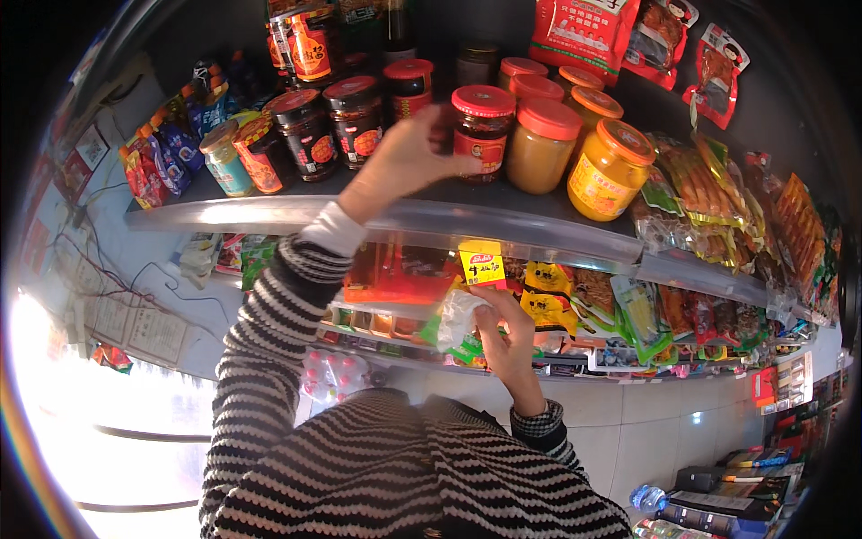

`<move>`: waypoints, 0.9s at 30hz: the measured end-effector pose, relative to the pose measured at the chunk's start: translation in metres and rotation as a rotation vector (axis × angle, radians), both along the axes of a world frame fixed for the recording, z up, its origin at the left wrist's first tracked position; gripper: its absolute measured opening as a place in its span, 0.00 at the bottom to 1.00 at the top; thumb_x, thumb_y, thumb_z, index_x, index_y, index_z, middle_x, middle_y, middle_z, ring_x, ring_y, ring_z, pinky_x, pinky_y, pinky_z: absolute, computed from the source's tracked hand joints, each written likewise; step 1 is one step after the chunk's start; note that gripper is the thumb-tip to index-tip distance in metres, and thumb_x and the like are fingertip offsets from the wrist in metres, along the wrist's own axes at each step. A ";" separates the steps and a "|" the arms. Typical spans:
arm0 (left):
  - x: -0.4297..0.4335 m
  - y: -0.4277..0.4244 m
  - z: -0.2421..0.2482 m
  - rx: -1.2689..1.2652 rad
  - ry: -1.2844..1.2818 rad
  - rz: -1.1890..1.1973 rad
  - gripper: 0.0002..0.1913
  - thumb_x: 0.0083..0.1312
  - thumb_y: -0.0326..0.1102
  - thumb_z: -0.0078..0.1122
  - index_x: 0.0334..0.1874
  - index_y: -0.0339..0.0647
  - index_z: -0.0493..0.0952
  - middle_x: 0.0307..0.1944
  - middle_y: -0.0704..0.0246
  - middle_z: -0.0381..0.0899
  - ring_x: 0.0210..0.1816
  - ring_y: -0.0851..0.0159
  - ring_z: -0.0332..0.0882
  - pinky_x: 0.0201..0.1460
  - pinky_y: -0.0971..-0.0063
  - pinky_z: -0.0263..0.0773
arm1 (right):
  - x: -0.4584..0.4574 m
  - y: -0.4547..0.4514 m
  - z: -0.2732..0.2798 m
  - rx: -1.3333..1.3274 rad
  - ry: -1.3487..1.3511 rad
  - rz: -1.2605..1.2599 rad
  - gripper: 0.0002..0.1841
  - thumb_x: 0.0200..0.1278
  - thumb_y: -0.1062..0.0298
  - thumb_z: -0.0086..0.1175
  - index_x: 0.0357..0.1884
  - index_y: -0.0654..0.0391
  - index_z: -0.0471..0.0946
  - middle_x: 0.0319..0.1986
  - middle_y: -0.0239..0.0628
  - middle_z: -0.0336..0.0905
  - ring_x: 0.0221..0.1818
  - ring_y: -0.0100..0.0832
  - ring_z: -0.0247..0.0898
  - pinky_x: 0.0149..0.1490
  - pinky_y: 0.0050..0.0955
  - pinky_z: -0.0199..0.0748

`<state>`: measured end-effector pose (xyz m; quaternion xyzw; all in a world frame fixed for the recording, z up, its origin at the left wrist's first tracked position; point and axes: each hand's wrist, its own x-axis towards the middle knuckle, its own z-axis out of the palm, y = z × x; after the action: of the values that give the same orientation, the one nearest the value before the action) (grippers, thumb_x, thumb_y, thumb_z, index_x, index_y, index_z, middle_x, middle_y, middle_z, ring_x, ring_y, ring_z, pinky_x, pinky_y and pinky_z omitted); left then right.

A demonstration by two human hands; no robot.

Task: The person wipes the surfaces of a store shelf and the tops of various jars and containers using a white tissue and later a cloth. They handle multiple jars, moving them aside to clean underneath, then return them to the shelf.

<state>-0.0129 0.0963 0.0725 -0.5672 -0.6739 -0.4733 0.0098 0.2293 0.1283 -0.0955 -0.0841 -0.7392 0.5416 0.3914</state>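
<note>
My left hand (404,155) reaches over the shelf, thumb and fingers spread at the left side of a red-lidded glass jar of dark sauce (481,151). The thumb overlaps the jar's label; whether it touches the glass I cannot tell. Lower down, my right hand (505,337) pinches a crumpled white tissue or cloth (459,322) in front of the shelf below. Right of the dark jar stands a jar of tan paste (543,151) with a red lid. A yellow jar (604,178) with an orange lid is beside that. Black-labelled sauce jars (306,145) stand to the left.
A clear shelf edge strip (438,222) runs below the jars, with a yellow price tag (482,263) under it. Spouted pouches (172,145) stand far left. Packaged snacks (707,182) crowd the right. Shrink-wrapped bottles (335,374) are on the floor.
</note>
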 end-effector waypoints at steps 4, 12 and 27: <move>-0.031 -0.010 0.049 0.184 0.098 0.053 0.24 0.66 0.36 0.68 0.60 0.32 0.75 0.54 0.60 0.82 0.54 0.68 0.80 0.56 0.75 0.76 | 0.001 0.002 -0.005 -0.036 0.035 -0.034 0.14 0.72 0.68 0.53 0.54 0.64 0.79 0.38 0.37 0.81 0.32 0.21 0.73 0.38 0.21 0.71; -0.087 0.026 0.088 -0.265 0.879 0.365 0.31 0.60 0.52 0.66 0.59 0.37 0.75 0.47 0.56 0.83 0.52 0.50 0.81 0.54 0.58 0.76 | 0.006 -0.004 -0.008 -0.082 -0.006 0.040 0.15 0.73 0.66 0.53 0.55 0.65 0.78 0.37 0.36 0.79 0.35 0.21 0.73 0.39 0.21 0.71; -0.110 0.048 0.089 -0.499 0.846 0.390 0.33 0.55 0.57 0.68 0.56 0.39 0.78 0.51 0.57 0.82 0.55 0.51 0.80 0.57 0.62 0.75 | 0.012 0.005 -0.019 0.057 0.004 -0.032 0.18 0.74 0.61 0.54 0.54 0.67 0.78 0.39 0.38 0.80 0.39 0.23 0.75 0.44 0.22 0.73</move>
<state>-0.1229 0.1444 0.1620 -0.5576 -0.7964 -0.0175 0.2335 0.2415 0.1329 -0.1141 -0.0835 -0.7521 0.5141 0.4038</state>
